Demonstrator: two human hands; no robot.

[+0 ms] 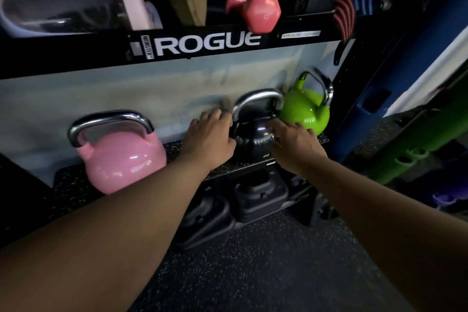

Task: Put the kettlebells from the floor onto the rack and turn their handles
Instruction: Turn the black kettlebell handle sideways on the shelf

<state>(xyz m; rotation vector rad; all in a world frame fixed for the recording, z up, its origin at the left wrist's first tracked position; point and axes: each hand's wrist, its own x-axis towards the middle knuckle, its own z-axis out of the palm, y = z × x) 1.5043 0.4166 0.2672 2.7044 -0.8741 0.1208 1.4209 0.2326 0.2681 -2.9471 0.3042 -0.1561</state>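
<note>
Three kettlebells with chrome handles stand on the speckled rack shelf [192, 149]. The pink kettlebell [124, 159] is at the left, its handle facing me broadside. The black kettlebell [255, 134] stands in the middle, and the green kettlebell [306, 109] is at the right with its handle turned edge-on. My left hand [210, 139] presses against the black kettlebell's left side. My right hand [293, 144] holds its right side. Both hands grip the body, below the handle.
A black upper shelf beam marked ROGUE [202, 44] hangs above, holding a pink dumbbell [258, 11] and boxes. Black weight plates [255, 197] lie under the shelf. A blue upright [367, 88] and green rollers [415, 144] stand at the right. Speckled floor [253, 273] lies below.
</note>
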